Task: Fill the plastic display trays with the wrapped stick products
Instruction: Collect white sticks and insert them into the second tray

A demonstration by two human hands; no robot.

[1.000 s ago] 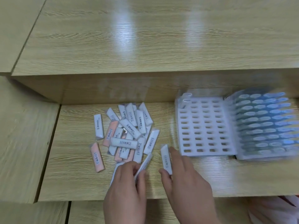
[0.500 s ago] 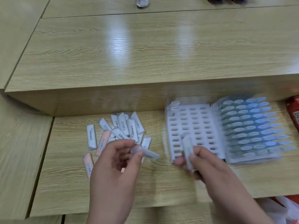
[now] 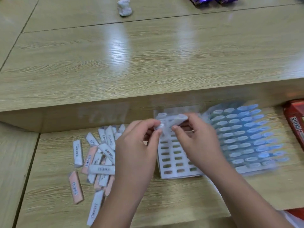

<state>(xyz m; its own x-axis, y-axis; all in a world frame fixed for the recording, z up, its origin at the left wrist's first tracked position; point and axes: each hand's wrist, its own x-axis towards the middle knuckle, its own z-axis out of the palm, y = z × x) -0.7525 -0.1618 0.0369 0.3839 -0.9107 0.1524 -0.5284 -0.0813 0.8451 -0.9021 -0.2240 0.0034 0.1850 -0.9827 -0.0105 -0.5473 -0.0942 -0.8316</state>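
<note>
Loose sticks (image 3: 98, 155) lie on the ledge (image 3: 164, 195), left of the slotted tray (image 3: 174, 163). The filled tray (image 3: 246, 140) sits just right of it.

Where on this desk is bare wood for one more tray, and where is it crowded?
Bare: the raised desk top, between the crumpled paper and the step; also the lower strip left of the stick pile. Crowded: from the pile past the left hand and right hand to the white tray, filled tray and red box.
</note>
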